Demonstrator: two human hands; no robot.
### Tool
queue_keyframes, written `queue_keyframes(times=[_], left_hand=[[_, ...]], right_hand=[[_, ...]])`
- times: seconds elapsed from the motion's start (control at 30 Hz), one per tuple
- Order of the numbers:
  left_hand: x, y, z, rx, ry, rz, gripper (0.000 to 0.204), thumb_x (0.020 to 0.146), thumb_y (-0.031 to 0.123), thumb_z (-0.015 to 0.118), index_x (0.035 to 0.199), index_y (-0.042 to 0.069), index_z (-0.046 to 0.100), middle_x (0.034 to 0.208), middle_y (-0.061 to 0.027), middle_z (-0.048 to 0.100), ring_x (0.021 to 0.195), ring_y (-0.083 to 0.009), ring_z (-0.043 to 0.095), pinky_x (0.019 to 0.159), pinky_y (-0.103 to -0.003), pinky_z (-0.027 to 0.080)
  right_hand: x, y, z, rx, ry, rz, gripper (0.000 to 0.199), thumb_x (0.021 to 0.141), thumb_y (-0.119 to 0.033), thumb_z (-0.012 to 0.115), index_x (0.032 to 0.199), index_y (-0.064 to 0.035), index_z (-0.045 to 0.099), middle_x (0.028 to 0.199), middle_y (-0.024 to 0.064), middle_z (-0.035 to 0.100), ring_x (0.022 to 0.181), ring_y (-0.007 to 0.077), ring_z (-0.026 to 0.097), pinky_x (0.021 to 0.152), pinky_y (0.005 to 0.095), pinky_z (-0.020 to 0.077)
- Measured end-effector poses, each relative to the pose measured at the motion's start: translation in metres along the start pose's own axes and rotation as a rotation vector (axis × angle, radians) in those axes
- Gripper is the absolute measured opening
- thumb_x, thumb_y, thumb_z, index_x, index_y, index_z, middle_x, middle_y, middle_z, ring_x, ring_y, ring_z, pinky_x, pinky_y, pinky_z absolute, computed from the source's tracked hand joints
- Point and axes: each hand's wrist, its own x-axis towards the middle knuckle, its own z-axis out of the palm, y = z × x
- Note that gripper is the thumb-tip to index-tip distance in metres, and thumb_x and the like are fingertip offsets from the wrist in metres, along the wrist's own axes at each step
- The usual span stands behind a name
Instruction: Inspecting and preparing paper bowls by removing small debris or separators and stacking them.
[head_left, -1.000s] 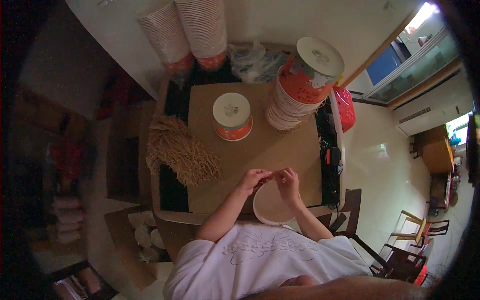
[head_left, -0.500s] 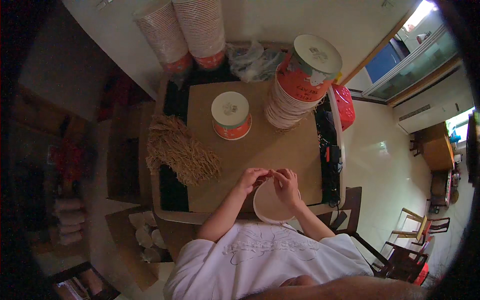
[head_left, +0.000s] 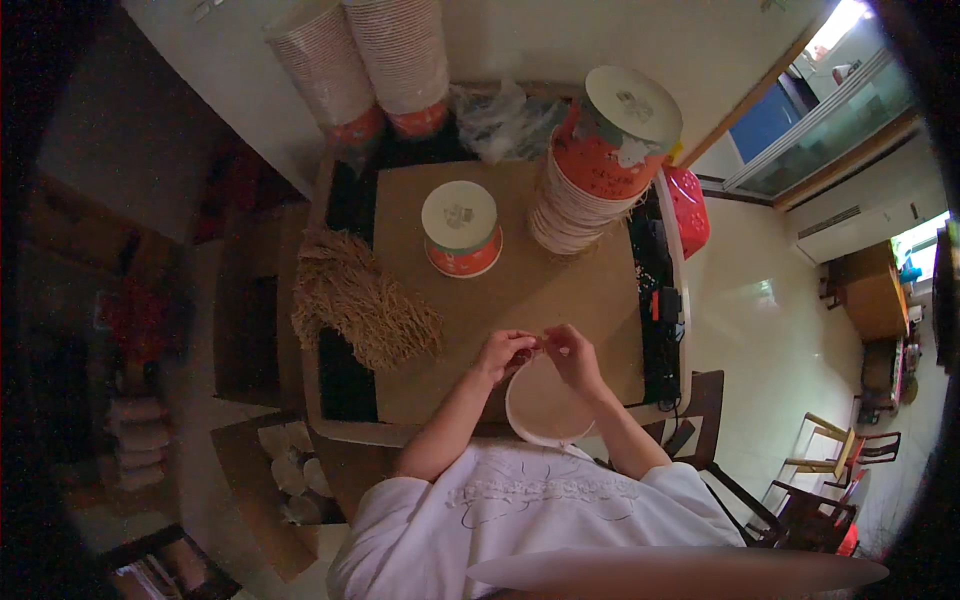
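Note:
A white-lined paper bucket [head_left: 545, 405] is tilted with its mouth toward me, between the table's near edge and my shirt. My left hand [head_left: 507, 352] is closed at its far rim, fingers pinched on the edge. Right beside it, my right hand [head_left: 572, 360] has thumb and fingertips pinched together over the same rim. What lies between those fingertips is too small to make out. To the left lies a bundle of thin brown twisted cords [head_left: 365, 305]. An upside-down orange and green paper bucket [head_left: 460, 215] stands beyond my hands.
A nested pile of orange paper buckets [head_left: 590, 180] stands at the far right of the table. Two tall wrapped bucket stacks [head_left: 400, 60] rise at the back left, beside a crumpled plastic bag [head_left: 505, 120]. A red plastic stool [head_left: 685, 215] and dark chair [head_left: 705, 430] flank the right side.
My right hand has shifted slightly up, and its fingertips have drawn a little apart from the left ones. The bucket and left hand stay nearly in place.

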Motion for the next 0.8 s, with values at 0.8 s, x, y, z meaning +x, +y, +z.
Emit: queue_keyframes(times=[0.8], left_hand=[[-0.007, 0.003, -0.01, -0.06, 0.018, 0.011, 0.012, 0.078, 0.009, 0.058, 0.086, 0.001, 0.059, 0.081, -0.008, 0.062, 0.07, -0.017, 0.061, 0.065, -0.029, 0.051]], right_hand=[[0.015, 0.005, 0.001, 0.121, -0.195, 0.174, 0.007, 0.076, -0.006, 0.059, 0.079, -0.0012, 0.064, 0.07, 0.0034, 0.062, 0.066, 0.0075, 0.054, 0.06, 0.0227, 0.0455]])
